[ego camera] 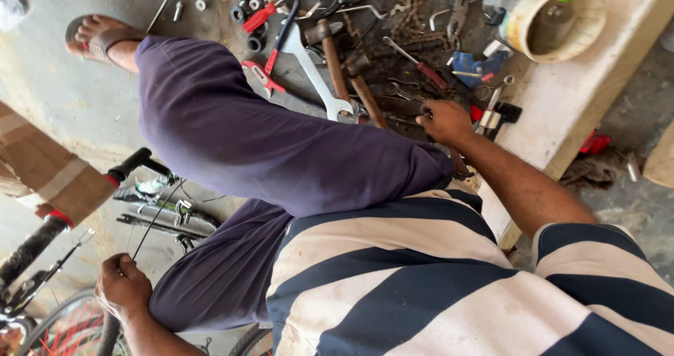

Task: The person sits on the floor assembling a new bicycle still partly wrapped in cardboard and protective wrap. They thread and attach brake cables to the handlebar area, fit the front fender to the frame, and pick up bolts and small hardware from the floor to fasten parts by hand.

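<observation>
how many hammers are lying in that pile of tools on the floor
2. One hammer lies beside the big spanner; the other hammer lies just right of it, near the right hand. More may be buried in the pile.

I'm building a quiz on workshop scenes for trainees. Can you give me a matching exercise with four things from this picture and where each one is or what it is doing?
Things:
1. left hand
2. right hand
3. large silver wrench
4. green-capped bottle

Places or states:
A. lying on the ground among the hammers and other tools
B. standing inside a round cream tub
C. closed around a thin black cable beside the bicycle
D. reaching into the pile of tools by the concrete ledge

Pairs: 1-C, 2-D, 3-A, 4-B
</observation>
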